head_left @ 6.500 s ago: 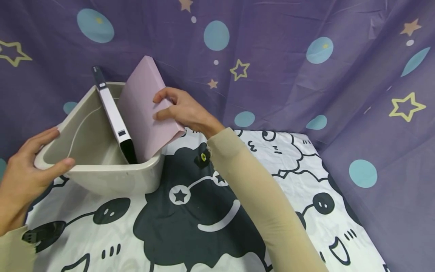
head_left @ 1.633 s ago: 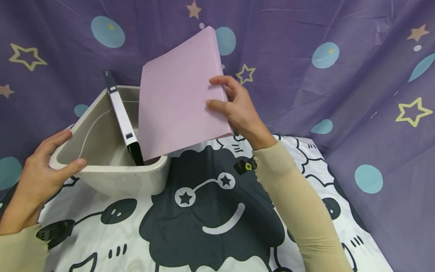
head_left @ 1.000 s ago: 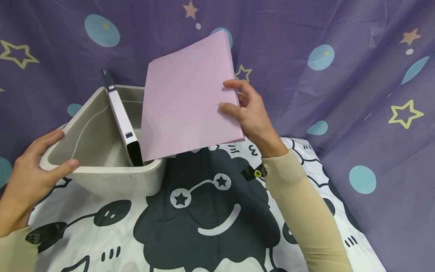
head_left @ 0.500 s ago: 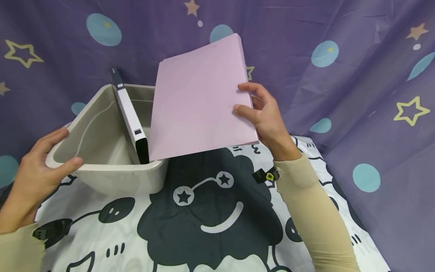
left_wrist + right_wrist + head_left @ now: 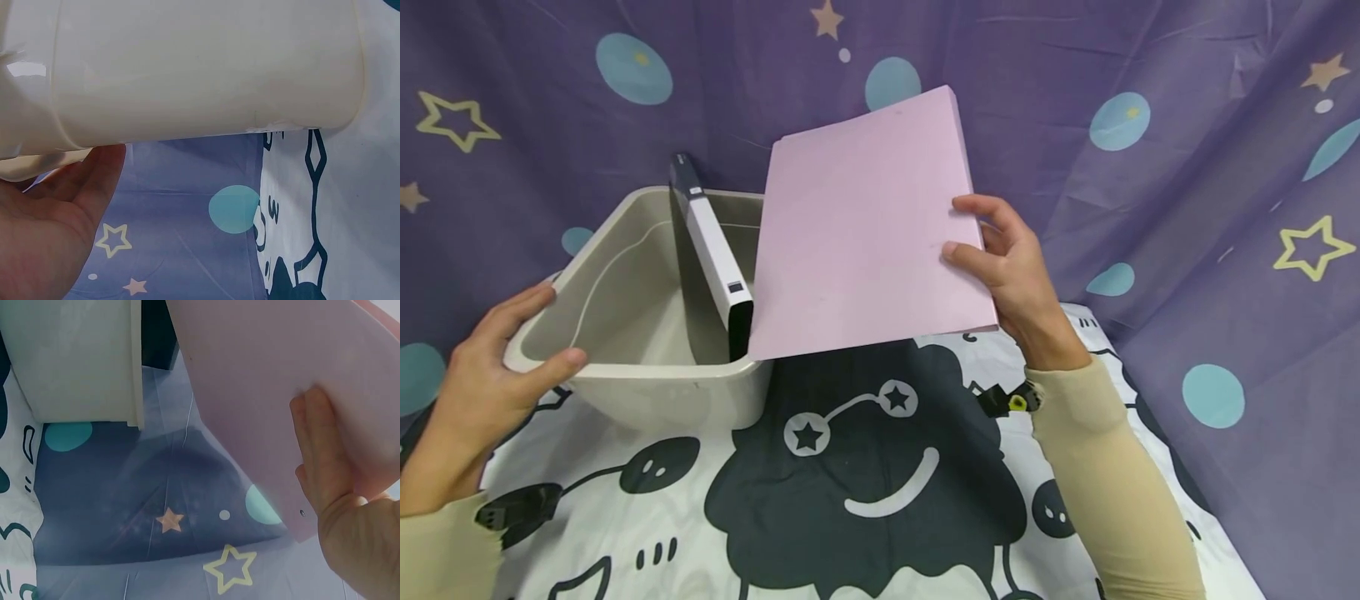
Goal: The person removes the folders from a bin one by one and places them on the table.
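My right hand pinches the right edge of a pink file folder, thumb on the front cover. In the right wrist view its other fingers lie along the folder's opposite cover. The folder is raised and tilted, its lower left corner by the right rim of a beige plastic bin; whether they touch I cannot tell. My left hand grips the bin's left corner, thumb over the front rim. Inside the bin a black-and-white ring binder leans right, close to the folder's left edge.
The bin stands on a white cloth printed with black cartoon sheep. Behind and to the right hangs a purple curtain with stars and blue dots. Small black devices are strapped at the left wrist and right wrist.
My right hand has drawn the pink folder rightward out of the bin, turning its cover toward me. The binder's top has shifted right. My left hand keeps its grip on the bin.
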Demonstrator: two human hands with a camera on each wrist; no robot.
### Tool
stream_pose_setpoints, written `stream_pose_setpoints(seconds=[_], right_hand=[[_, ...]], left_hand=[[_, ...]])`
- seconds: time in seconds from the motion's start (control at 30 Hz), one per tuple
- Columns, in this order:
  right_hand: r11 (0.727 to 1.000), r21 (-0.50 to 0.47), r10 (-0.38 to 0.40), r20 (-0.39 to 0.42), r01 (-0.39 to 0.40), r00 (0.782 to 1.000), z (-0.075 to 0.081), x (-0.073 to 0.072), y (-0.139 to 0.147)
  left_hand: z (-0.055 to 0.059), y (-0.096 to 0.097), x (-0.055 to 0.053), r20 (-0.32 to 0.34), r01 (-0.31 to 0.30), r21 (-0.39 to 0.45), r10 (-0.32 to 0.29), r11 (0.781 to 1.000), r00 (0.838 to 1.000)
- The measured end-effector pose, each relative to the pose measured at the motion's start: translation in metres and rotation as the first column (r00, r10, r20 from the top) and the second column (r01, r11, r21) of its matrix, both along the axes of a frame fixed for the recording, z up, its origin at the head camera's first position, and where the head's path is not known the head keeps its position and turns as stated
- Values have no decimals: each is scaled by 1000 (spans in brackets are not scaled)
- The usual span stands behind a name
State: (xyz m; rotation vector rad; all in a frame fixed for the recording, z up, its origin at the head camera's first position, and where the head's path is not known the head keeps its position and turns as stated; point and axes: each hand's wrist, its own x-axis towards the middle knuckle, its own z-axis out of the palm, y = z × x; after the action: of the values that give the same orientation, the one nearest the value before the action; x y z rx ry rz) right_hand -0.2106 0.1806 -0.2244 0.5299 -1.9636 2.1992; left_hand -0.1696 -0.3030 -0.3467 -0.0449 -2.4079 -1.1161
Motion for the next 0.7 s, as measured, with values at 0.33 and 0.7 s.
stream_pose_setpoints(seconds=[0.33,0.7], right_hand=[[1000,5,-3,0,3,1000,-7,5,14],[1000,-4,-17,5,17,1000,-18,10,22]], left_hand=[[0,0,0,-1,-5,9,5,1000,1000],[0,0,0,3,2,19,-2,1000,1000]])
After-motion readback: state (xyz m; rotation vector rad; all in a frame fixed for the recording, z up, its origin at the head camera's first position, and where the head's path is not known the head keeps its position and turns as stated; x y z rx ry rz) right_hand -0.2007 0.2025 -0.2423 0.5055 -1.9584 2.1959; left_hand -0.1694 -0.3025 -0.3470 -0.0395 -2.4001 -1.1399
